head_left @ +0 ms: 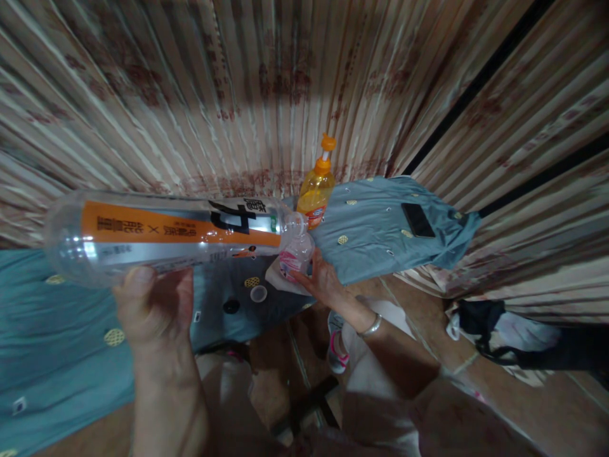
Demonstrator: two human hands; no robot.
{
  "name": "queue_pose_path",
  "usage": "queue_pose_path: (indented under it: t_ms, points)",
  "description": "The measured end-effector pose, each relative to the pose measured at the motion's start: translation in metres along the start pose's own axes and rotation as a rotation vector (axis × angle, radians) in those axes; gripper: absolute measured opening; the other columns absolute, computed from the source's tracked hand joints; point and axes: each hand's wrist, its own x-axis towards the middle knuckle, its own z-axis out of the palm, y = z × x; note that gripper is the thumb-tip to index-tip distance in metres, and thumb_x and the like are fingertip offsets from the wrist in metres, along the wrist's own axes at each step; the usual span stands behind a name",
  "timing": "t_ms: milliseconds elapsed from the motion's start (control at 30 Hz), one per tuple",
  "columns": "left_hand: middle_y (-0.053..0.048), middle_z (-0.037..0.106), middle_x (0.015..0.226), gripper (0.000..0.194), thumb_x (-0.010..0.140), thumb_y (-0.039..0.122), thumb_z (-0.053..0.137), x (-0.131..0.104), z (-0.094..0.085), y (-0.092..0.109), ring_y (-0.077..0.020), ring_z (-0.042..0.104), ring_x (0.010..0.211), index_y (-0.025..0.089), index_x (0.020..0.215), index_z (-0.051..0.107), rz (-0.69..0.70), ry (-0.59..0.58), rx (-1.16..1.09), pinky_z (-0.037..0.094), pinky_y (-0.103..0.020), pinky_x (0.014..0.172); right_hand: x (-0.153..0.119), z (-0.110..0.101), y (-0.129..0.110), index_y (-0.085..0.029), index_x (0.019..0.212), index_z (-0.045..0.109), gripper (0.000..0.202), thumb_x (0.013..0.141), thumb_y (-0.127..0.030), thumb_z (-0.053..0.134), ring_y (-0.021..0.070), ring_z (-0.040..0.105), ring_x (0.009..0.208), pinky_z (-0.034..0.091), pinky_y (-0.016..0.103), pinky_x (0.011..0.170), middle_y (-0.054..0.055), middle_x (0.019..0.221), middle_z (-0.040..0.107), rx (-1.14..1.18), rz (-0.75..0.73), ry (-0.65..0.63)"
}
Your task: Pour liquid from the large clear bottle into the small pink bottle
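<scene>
My left hand (155,298) grips a large clear plastic bottle (181,231) with an orange and silver label. The bottle lies nearly level, its neck pointing right. Its mouth meets the top of a small clear bottle (295,254) with a pink print, though I cannot tell whether liquid passes between them. Wrapped around the small bottle's right side is my right hand (321,276), with a bracelet on the wrist. Below them, a black cap (231,306) and a round whitish lid (258,293) lie on the cloth. Something white, perhaps paper, is under the small bottle.
Behind the small bottle stands an orange pump bottle (314,193). A dark phone (417,220) lies farther right on the blue-green cloth (366,247). Pleated curtains (190,95) hang close behind. Dark bundled items (514,336) are on the right. A black bar (304,406) crosses the floor below.
</scene>
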Motion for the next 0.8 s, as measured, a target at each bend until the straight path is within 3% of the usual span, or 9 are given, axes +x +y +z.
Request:
queue_pose_path:
  t_ms: [433,800]
  points:
    - [0.005,0.077,0.08,0.03,0.058,0.053,0.087,-0.0004,0.0007,0.0004,-0.0359,0.072,0.115,0.037,0.07,0.064,0.007,0.011,0.006,0.065,-0.053,0.08,0.0012,-0.0004,-0.0018,-0.02,0.127,0.052,0.047,0.089,-0.037,0.073,0.0304,0.075,0.08,0.062,0.045,0.068,0.012,0.094,0.074,0.026,0.026,-0.022]
    - [0.002,0.078,0.084,0.028,0.061,0.05,0.086,-0.0008,0.0009,0.0012,-0.0381,0.069,0.121,0.035,0.069,0.065,0.017,0.002,-0.005,0.065,-0.054,0.078,0.0004,-0.0012,-0.0018,-0.022,0.132,0.051,0.051,0.089,-0.037,0.073,0.0296,0.075,0.082,0.063,0.046,0.068,0.009,0.094,0.074,0.033,-0.009,-0.009]
